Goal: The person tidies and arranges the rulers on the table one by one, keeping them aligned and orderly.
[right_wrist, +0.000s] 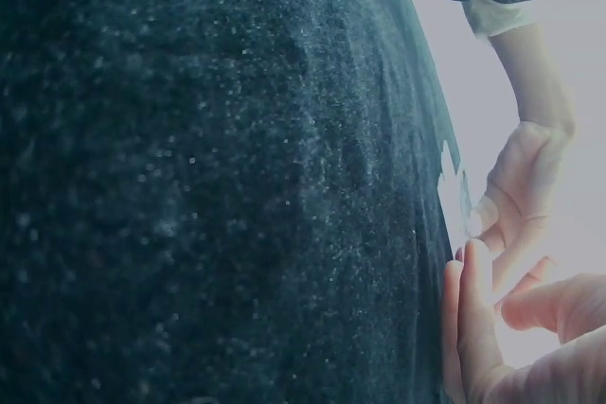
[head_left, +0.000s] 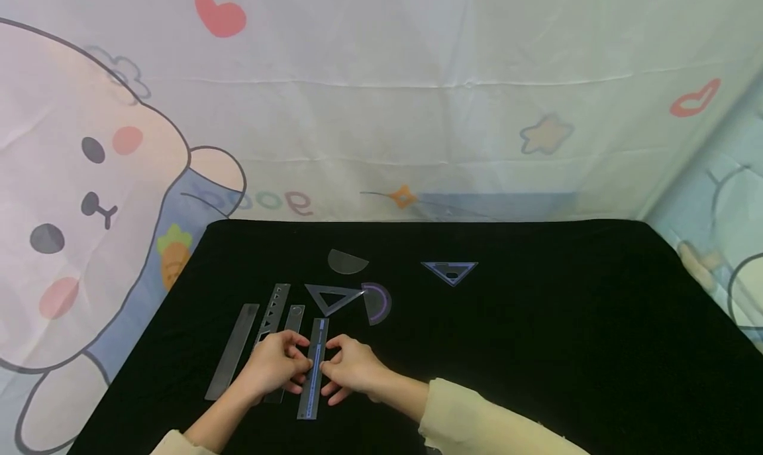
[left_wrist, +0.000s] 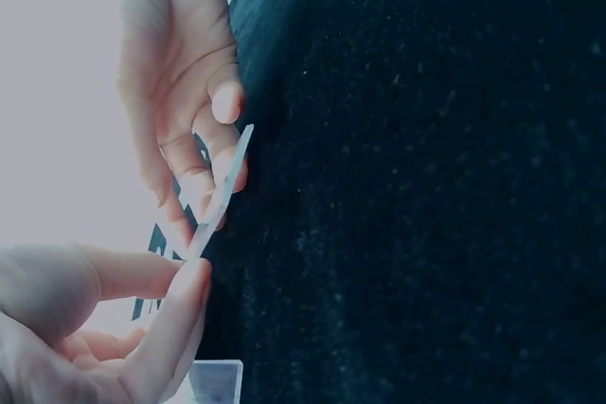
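Note:
A clear ruler (head_left: pixel 314 370) with a blue strip along its middle lies between my two hands in the head view. My left hand (head_left: pixel 275 362) grips its left edge, thumb and fingertips at the border. On the right edge, my right hand (head_left: pixel 353 365) holds it with thumb and curled fingers. The left wrist view shows the ruler (left_wrist: pixel 223 191) nearly edge-on and tilted, its lower end pinched in my left fingers (left_wrist: pixel 180 314). Pale and narrow, the ruler (right_wrist: pixel 453 201) appears beyond my right fingertips (right_wrist: pixel 476 262) in the right wrist view.
Left of my hands lie a plain ruler (head_left: pixel 232 352), a ruler with triangular cutouts (head_left: pixel 274 309) and another ruler (head_left: pixel 295 318), partly covered. Further back are a set square (head_left: pixel 322 299), a purple-arc protractor (head_left: pixel 378 304), a clear protractor (head_left: pixel 347 263) and a blue-edged set square (head_left: pixel 450 271). Black cloth (head_left: pixel 536 349) covers the table.

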Motion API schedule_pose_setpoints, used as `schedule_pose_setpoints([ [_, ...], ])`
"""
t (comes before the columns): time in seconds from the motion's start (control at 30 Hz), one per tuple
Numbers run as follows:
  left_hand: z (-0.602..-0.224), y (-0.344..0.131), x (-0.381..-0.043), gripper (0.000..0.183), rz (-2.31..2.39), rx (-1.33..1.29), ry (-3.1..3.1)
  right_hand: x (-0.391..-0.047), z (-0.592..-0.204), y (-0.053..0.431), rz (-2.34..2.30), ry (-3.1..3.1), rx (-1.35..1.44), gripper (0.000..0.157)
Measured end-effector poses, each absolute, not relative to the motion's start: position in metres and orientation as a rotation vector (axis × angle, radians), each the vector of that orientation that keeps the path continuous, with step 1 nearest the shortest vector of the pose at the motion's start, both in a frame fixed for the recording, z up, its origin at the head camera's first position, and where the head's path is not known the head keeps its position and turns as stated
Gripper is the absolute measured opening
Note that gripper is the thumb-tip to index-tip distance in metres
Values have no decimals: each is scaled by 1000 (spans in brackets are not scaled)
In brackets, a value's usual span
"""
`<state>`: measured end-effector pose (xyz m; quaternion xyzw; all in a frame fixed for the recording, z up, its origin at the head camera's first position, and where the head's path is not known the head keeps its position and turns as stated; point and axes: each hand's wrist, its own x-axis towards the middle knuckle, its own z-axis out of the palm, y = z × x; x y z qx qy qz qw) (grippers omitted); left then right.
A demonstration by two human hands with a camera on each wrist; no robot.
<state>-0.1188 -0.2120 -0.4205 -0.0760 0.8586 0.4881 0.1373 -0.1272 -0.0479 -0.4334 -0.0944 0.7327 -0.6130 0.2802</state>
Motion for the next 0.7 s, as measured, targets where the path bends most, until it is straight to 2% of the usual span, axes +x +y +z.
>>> schedule_pose_setpoints([
  [0.37,-418,-210,-125,30,1306,-221,2597,-133,-430,-50,-1617,1962,-245,46],
  [0.7,-414,-211,-132,27,1151,-146,2702,-143,-429,-52,-1623,1939,-231,43],
])
